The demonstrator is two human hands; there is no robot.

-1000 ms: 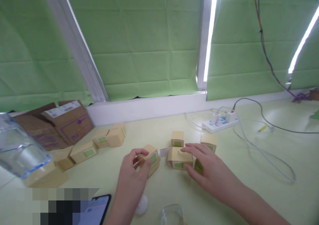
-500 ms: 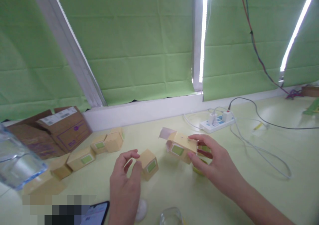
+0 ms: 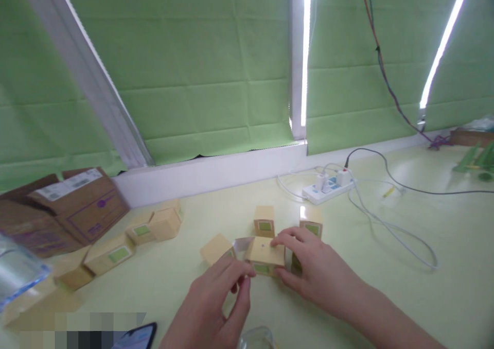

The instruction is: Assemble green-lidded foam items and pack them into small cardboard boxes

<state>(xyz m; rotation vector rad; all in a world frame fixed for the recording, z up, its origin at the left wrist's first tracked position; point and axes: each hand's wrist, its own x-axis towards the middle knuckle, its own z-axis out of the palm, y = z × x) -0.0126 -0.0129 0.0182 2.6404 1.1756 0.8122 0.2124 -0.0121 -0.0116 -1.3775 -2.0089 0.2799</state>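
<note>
My right hand [image 3: 314, 266] is closed on the right end of a small tan box [image 3: 266, 252] with a green label, its flap open at the left end. My left hand [image 3: 216, 300] is beside that box's left end, thumb and forefinger curled near each other; whether they pinch anything is too small to tell. Another tan box [image 3: 216, 248] lies behind my left hand, partly covered by it. Behind the held box stand a tan box [image 3: 264, 221] and, further right, one more [image 3: 311, 221]. Something green and dark shows partly under my right hand.
Several tan boxes [image 3: 110, 254] form a row at the left, by a brown carton [image 3: 87, 205] and a clear plastic container [image 3: 21, 272]. A phone [image 3: 137, 337] and a clear object [image 3: 258, 338] lie in front. A power strip [image 3: 328, 188] with cables is behind right.
My right hand has brought the open box down and left, turning it level. My left hand has moved right towards its flap end. Two boxes behind are now uncovered.
</note>
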